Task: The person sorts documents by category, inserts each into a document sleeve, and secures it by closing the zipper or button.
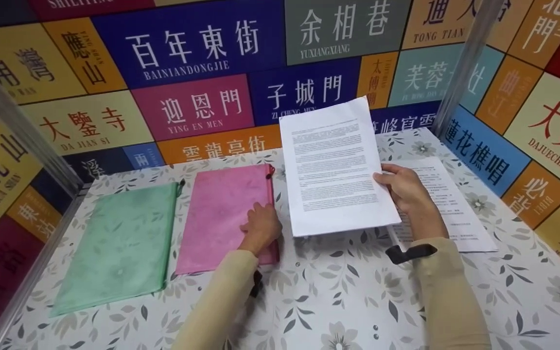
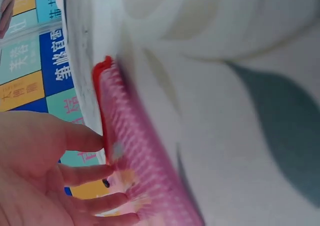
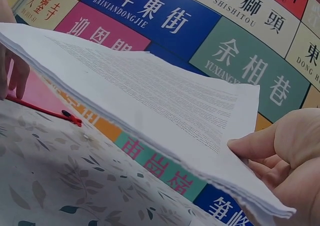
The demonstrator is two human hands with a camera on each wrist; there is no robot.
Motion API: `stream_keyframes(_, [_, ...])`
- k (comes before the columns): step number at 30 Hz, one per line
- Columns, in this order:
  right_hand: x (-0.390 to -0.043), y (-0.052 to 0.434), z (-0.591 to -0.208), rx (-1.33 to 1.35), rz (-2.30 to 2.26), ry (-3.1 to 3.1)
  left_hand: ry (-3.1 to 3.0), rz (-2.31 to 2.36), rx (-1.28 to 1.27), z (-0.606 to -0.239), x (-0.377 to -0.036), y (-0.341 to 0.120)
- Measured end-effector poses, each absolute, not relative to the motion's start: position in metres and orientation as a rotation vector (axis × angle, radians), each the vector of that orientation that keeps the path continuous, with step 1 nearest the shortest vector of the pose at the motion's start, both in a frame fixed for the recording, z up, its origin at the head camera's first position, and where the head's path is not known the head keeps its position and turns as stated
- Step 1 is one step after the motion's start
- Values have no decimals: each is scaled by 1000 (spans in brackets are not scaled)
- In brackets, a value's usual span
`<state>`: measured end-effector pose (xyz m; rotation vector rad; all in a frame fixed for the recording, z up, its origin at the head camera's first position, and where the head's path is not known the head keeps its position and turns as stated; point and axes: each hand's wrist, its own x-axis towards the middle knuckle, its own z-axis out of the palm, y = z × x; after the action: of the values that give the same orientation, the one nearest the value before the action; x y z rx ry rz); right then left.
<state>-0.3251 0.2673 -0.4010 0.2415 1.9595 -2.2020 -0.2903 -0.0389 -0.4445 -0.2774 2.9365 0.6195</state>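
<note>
My right hand (image 1: 409,187) holds a stack of printed paper (image 1: 333,170) above the table by its right edge. In the right wrist view, the thumb (image 3: 252,145) lies on the printed side and the other fingers are behind the sheets. My left hand (image 1: 263,226) rests at the right side of a pink zip pouch (image 1: 217,209), which lies flat. Seen from the left wrist, extended fingers (image 2: 102,202) touch the pouch by its red zipper edge (image 2: 101,101). Left of it lies a green zip pouch (image 1: 119,248).
Another stack of printed paper (image 1: 460,214) lies on the right of the table, partly behind the right hand and forearm. A floral cloth (image 1: 338,291) covers the table. Panels with printed characters (image 1: 187,43) stand behind and at both sides, with clear corner posts (image 1: 469,63).
</note>
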Motion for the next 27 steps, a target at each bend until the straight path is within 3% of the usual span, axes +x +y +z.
stream_keyframes(20, [-326, 266, -402, 282, -2137, 1989, 2798, 537, -242, -443, -283, -40])
stream_keyframes(27, [-327, 266, -403, 260, -2171, 1980, 2880, 617, -91, -444, -287, -52])
